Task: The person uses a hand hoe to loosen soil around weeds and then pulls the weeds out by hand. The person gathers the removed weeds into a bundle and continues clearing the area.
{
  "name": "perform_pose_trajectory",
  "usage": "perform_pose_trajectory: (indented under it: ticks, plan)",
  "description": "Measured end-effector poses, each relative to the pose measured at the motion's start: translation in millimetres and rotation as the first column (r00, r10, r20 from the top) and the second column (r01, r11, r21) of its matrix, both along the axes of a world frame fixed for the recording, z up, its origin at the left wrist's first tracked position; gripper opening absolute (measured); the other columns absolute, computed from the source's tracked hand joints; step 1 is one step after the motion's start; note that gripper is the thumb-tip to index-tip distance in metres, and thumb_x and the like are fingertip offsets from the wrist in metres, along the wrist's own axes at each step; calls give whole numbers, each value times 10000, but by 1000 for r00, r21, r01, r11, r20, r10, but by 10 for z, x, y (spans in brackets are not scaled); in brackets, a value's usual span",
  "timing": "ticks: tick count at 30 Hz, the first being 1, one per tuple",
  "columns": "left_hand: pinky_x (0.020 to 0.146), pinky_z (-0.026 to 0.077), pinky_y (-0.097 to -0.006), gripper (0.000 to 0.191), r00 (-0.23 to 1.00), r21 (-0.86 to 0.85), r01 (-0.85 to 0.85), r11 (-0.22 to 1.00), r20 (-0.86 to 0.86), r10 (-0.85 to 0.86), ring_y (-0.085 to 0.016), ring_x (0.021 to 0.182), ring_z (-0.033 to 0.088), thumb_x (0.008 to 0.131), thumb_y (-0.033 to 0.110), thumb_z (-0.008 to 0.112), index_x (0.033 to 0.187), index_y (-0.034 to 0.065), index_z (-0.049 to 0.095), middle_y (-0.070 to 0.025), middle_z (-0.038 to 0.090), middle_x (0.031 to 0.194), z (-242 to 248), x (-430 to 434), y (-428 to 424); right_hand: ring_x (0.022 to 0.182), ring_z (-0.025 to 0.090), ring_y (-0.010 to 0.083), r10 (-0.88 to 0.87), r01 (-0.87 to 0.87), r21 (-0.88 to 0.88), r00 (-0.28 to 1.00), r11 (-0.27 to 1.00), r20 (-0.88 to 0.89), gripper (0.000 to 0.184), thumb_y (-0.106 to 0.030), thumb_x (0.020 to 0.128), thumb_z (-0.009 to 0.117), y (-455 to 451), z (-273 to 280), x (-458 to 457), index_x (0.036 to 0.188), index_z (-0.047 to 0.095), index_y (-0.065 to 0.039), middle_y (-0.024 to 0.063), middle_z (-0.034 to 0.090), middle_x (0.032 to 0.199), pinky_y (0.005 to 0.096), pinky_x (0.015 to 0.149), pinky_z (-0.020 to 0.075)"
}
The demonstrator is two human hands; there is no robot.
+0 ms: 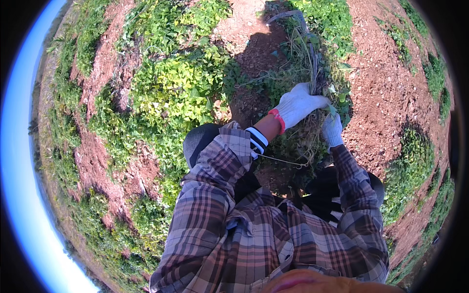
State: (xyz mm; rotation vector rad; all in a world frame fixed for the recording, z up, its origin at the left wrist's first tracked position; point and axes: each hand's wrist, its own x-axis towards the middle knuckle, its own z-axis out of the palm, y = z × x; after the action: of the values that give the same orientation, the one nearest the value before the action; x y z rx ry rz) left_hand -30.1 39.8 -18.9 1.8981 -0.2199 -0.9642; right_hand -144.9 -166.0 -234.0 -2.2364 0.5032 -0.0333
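My left hand (301, 104), in a white knit glove with a pink cuff, closes around a bundle of leafy vines (296, 71) in front of me. Close beside it on the right, my right hand (332, 131), also gloved in white, grips stems of the same bundle; its fingertips are partly hidden by leaves. A long grey strip (313, 67) runs up from my left hand through the vines and bends sharply left at its far end. What the strip is made of, I cannot tell. Tangled, drier stems (311, 141) hang below the hands, between my knees.
Dense green and yellowish vine plants (176, 91) cover the ground at left. Reddish, stony soil (381, 95) stretches along the right, with more plants (410, 157) beyond. A thin pale stem (282, 159) reaches from near my left sleeve to the tangle.
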Motion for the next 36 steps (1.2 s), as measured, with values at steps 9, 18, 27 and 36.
perform_pose_trajectory:
  ticks: [9, 18, 27, 36]
  plan:
    - [904, 478, -394, 596, 1000, 61, -6, 998, 23, 5, -362, 1022, 633, 722, 474, 702, 1127, 40, 651, -207, 670, 1070, 47, -39, -58, 769, 557, 159, -187, 215, 928, 969, 305, -163, 208, -200, 976, 430, 180, 17, -283, 1132, 530, -106, 45, 581, 813, 314, 680, 471]
    - [895, 488, -377, 794, 998, -2, 67, 998, -11, -67, -333, 1037, 632, 678, 582, 726, 1185, -14, 594, -214, 649, 1094, 25, -14, -81, 903, 665, 305, -38, 39, 19, 997, 999, -70, 474, -306, 846, 635, -81, 460, -32, 1248, 562, -65, 156, 691, 1000, 366, 764, 509]
    - [901, 484, -383, 773, 998, -18, 60, 998, 11, -60, -333, 1063, 620, 685, 568, 726, 1192, -1, 599, -210, 646, 1101, -53, -26, -124, 827, 665, 360, 32, -60, -154, 983, 986, -183, 413, -330, 846, 623, 159, 769, -224, 1141, 612, -41, 201, 683, 872, 413, 716, 506]
    - [891, 481, -394, 705, 995, 3, 88, 996, 37, -88, -358, 1056, 617, 713, 558, 700, 1173, 29, 623, -226, 647, 1099, -36, -48, -104, 833, 677, 336, -19, 13, -62, 996, 998, -92, 433, -296, 783, 655, 48, 817, -129, 1128, 622, -37, 193, 690, 887, 392, 726, 511]
